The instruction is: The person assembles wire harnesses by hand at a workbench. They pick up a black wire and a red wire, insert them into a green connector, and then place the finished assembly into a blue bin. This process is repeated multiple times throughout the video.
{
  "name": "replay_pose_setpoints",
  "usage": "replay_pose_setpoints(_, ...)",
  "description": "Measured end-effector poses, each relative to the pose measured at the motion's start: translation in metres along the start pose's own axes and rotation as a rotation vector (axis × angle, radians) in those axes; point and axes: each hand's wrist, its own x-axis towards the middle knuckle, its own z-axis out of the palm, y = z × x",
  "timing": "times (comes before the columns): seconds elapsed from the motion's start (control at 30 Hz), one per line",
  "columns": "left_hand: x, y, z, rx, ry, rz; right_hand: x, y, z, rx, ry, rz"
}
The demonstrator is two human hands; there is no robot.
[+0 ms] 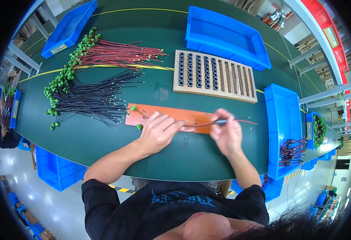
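Note:
My left hand (158, 130) lies flat on an orange board (191, 115), pinning a red wire and a black wire (201, 124) that end in green connectors (133, 108) at the board's left. My right hand (226, 132) pinches a small dark sleeve (221, 121) around the same wires near their bare ends, which stick out to the right. Behind the board sits a wooden rack (233, 78) with several dark cores standing in its left slots.
Bundles of red wires (115, 54) and black wires (91, 98) with green connectors lie at the left. Blue bins stand at the back (223, 34), back left (69, 28) and right (281, 116); the right one holds finished wires (291, 152). The green table's front edge curves just before my body.

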Motion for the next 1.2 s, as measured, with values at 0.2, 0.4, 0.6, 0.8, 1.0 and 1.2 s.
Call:
replay_pose_setpoints(0.2,0.000,0.009,-0.004,0.010,-0.037,0.085,-0.005,0.024,0.013,-0.189,-0.212,0.016)
replay_pose_setpoints(0.4,0.016,-0.005,-0.040,0.079,0.031,-0.007,0.009,-0.006,0.018,-0.028,0.010,-0.199)
replay_pose_setpoints(0.6,-0.003,0.000,-0.037,-0.439,-0.228,-0.299,0.006,0.051,0.033,-0.212,-0.227,0.040)
replay_pose_setpoints(0.8,-0.021,-0.016,-0.035,-0.980,-0.089,-0.530,-0.003,0.058,0.023,-0.190,-0.085,-0.095)
replay_pose_setpoints(1.0,-0.019,-0.034,-0.045,-1.147,-0.081,-0.538,-0.005,0.064,0.029,-0.238,-0.031,-0.112)
replay_pose_setpoints(1.2,-0.018,-0.054,-0.077,-0.930,-0.129,-0.621,0.010,0.067,0.051,-0.258,-0.071,0.012)
